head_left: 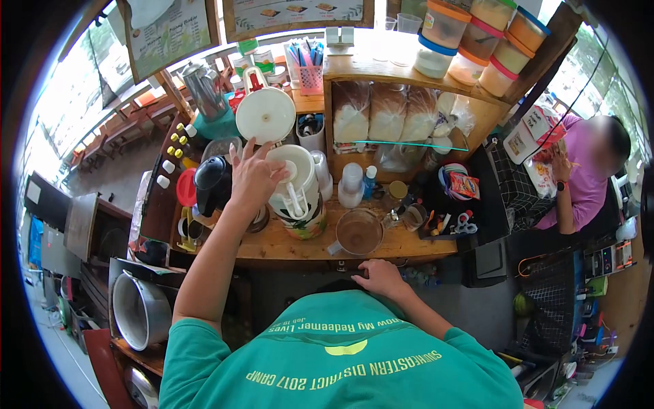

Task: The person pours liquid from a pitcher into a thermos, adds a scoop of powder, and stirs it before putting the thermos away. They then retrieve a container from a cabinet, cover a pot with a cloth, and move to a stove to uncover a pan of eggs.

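My left hand reaches over a white jug with a leafy pattern near its base. Its fingers are spread, with the fingertips near the raised round white lid and the thumb over the jug's mouth. A white handle hangs at the jug's near side. Close to the counter's front edge, my right hand rests with fingers loosely bent and apart, nothing visible in it. A clear measuring cup of brown drink stands just beyond it. Left of my left forearm is a black-topped pitcher.
Stacked clear cups and a blue pump bottle stand behind the measuring cup. Bagged goods fill the shelf, under tubs with coloured lids. At right, a person in pink handles packets. A large pot sits at lower left.
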A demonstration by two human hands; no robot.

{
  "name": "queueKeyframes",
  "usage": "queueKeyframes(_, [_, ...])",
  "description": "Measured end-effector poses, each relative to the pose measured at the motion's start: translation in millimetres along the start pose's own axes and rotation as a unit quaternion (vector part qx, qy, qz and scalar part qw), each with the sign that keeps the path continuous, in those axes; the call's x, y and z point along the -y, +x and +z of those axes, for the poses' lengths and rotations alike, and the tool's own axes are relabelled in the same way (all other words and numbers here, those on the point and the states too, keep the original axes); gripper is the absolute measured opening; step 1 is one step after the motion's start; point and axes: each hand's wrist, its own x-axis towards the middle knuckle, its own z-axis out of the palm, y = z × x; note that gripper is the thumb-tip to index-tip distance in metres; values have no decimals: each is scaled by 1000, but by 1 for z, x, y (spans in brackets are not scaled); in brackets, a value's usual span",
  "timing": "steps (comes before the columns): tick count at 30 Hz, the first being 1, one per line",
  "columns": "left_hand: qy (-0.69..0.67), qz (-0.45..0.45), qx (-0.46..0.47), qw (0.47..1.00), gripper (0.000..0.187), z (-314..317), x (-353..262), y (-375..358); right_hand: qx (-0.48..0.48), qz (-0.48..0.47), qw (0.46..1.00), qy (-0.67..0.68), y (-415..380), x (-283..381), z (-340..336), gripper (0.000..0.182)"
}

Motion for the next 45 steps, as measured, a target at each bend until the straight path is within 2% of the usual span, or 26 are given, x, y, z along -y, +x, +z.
queueKeyframes(4, [28,-4,26,999,23,-10,-7,3,24,20,999,14,5,0,-4,50])
queueKeyframes(11, [58,-1,30,998,20,-9,-11,6,11,-7,1000,7,9,1,4,50])
queueKeyframes(14, [66,23,7,998,27,-13,-7,5,34,10,999,10,6,1,-1,50])
queueKeyframes(16, [12,10,-207,978,41,-11,9,13,-22,-27,999,12,2,-8,6,48])
queueKeyframes(17, [9,18,-204,979,41,-11,13,24,-25,-21,999,17,0,-11,6,48])
queueKeyframes(19, [-145,-106,-357,917,42,-19,20,60,-24,9,999,41,-5,-12,-3,46])
queueKeyframes(21, [-218,-180,-341,896,50,-3,46,105,-1,24,998,58,-4,-10,-21,44])
queueKeyframes(22, [-218,-186,-344,894,50,-4,54,119,20,38,996,78,-1,-10,-28,42])
queueKeyframes(23, [-357,-207,-278,868,51,-7,61,129,23,35,996,73,3,-12,-32,42])
queueKeyframes(24, [-488,-221,-206,819,52,-13,61,131,-36,6,997,72,8,-15,-37,40])
queueKeyframes(25, [-488,-225,-210,817,52,-17,60,128,-94,-23,993,72,13,-17,-43,39])
queueKeyframes(27, [-348,-181,-231,890,49,-24,53,113,-106,-32,989,101,29,-15,-65,38])
queueKeyframes(28, [-334,-122,-292,888,39,-25,40,94,-120,-37,983,134,37,-11,-77,37])
queueKeyframes(30, [-372,-59,-274,885,29,-29,30,58,-135,-65,978,145,54,-1,-101,37])
queueKeyframes(32, [-261,43,-297,918,28,-28,11,9,-149,-95,971,159,78,10,-119,36])
queueKeyframes(34, [-134,99,-260,951,35,-28,-12,-32,-141,-116,965,189,104,23,-130,36])
queueKeyframes(37, [-73,120,-227,964,40,-6,-24,-73,-128,-172,948,234,139,52,-147,38])
queueKeyframes(41, [-75,106,-182,975,43,-4,-41,-96,-114,-188,929,297,191,77,-150,47])
queueKeyframes(43, [-35,91,-162,982,45,-11,-53,-101,-35,-131,941,309,206,93,-158,59])
queueKeyframes(44, [-18,75,-159,984,46,-5,-54,-102,-35,-152,944,291,216,96,-156,69])
queueKeyframes(45, [-14,64,-159,985,46,-4,-58,-104,-25,-158,944,289,222,99,-153,69])
